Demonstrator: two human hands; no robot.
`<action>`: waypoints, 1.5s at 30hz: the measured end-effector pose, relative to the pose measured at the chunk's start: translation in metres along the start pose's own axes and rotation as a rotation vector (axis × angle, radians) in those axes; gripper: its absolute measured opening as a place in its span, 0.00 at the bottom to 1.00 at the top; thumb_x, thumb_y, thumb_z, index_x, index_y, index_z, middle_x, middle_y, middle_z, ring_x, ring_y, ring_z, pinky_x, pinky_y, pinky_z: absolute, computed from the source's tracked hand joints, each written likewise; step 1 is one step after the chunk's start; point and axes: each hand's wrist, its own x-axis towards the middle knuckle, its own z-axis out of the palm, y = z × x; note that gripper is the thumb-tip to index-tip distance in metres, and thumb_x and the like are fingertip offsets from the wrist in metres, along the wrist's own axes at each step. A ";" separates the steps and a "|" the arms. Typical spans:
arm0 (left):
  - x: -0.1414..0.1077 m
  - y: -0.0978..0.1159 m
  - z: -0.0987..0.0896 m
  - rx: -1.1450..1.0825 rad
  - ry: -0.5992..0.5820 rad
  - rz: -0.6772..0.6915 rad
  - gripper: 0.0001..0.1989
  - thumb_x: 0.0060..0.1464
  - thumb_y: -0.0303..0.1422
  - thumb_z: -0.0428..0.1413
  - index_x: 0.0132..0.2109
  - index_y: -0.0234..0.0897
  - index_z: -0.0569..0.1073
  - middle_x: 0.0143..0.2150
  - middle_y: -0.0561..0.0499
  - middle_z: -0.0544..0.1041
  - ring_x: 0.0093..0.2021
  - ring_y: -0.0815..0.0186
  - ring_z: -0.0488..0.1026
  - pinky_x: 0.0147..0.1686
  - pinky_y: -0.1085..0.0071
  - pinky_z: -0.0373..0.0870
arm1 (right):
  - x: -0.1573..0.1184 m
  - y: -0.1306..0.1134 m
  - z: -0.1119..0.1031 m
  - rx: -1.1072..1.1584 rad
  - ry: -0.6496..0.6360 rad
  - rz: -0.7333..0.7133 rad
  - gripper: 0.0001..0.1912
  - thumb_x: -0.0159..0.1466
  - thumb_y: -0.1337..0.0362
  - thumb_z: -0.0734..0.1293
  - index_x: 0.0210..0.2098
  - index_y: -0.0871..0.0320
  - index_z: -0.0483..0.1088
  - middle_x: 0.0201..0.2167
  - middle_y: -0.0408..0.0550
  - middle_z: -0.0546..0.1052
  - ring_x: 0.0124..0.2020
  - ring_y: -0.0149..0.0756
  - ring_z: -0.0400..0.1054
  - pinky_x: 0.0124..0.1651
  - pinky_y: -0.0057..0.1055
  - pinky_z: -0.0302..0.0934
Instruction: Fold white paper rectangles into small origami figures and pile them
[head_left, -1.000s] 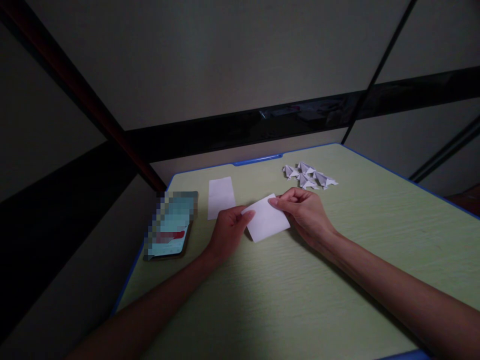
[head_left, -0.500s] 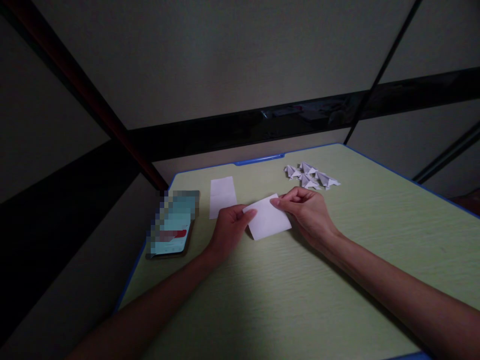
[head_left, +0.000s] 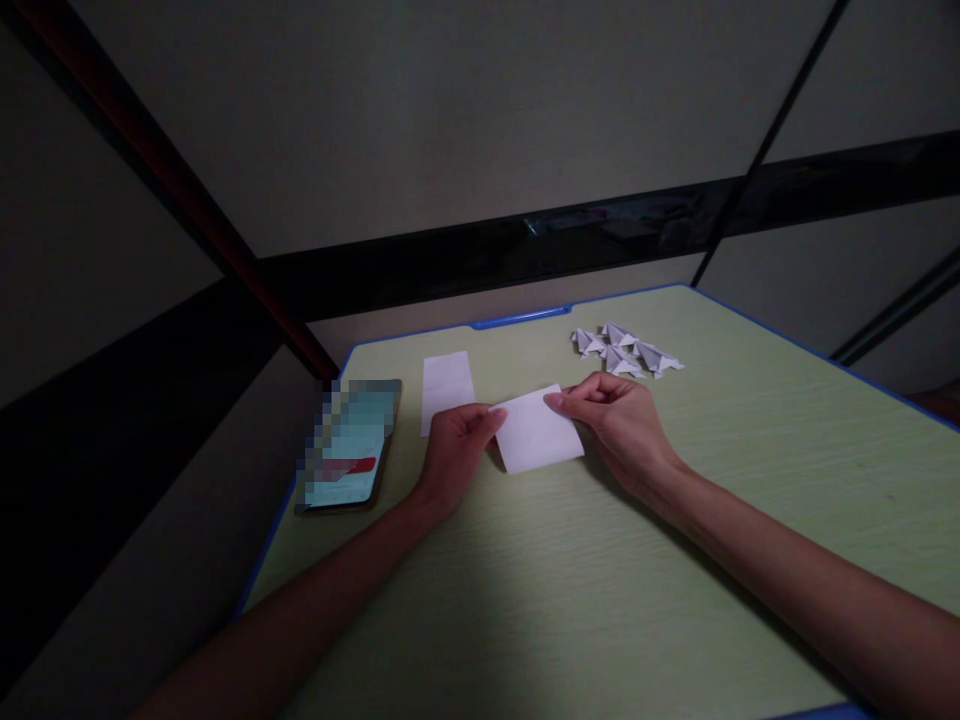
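A small white sheet of paper (head_left: pixel 537 435) is held between both hands over the green table (head_left: pixel 675 560). My left hand (head_left: pixel 457 450) pinches its upper left corner, thumb on top. At the upper right edge, my right hand (head_left: pixel 622 420) grips it between thumb and fingers. The fingertips under the paper are hidden. Another white sheet (head_left: pixel 447 385) lies flat just behind my left hand. Several folded white paper figures (head_left: pixel 626 350) sit grouped together beyond my right hand.
A phone (head_left: pixel 351 450) with a lit, partly pixelated screen lies at the table's left side. The table has a blue edge, with a blue strip (head_left: pixel 521 318) at the back. Behind it stands a pale panelled wall (head_left: pixel 480 130) with a dark band.
The left thumb has shifted slightly left towards the corner of the held paper, which lies a little flatter. Both hands keep hold of it, and the view has moved very slightly.
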 end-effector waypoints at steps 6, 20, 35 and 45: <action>0.002 -0.003 0.000 0.018 -0.014 0.016 0.09 0.43 0.33 0.54 0.24 0.31 0.73 0.18 0.54 0.69 0.21 0.73 0.64 0.23 0.77 0.62 | 0.001 0.000 0.000 0.002 0.005 0.003 0.11 0.37 0.71 0.72 0.13 0.61 0.63 0.13 0.40 0.70 0.16 0.25 0.61 0.21 0.25 0.53; 0.002 -0.006 -0.001 0.055 -0.014 0.039 0.10 0.43 0.34 0.53 0.24 0.31 0.72 0.19 0.54 0.69 0.21 0.72 0.64 0.23 0.76 0.62 | 0.001 0.002 -0.001 -0.014 -0.013 -0.002 0.11 0.38 0.68 0.72 0.14 0.61 0.64 0.14 0.40 0.70 0.16 0.25 0.61 0.21 0.26 0.53; 0.002 -0.004 -0.001 0.057 -0.028 0.036 0.10 0.43 0.34 0.53 0.26 0.31 0.74 0.19 0.54 0.69 0.22 0.71 0.65 0.24 0.75 0.63 | 0.001 0.001 0.000 -0.010 -0.007 0.000 0.11 0.36 0.70 0.72 0.13 0.61 0.64 0.13 0.40 0.70 0.16 0.25 0.60 0.20 0.25 0.52; 0.001 -0.003 -0.001 0.057 -0.061 0.058 0.10 0.43 0.34 0.53 0.25 0.31 0.74 0.18 0.54 0.69 0.21 0.72 0.64 0.23 0.76 0.62 | 0.002 0.000 -0.001 -0.012 -0.006 0.005 0.11 0.37 0.70 0.72 0.13 0.61 0.63 0.14 0.40 0.70 0.16 0.25 0.60 0.20 0.25 0.52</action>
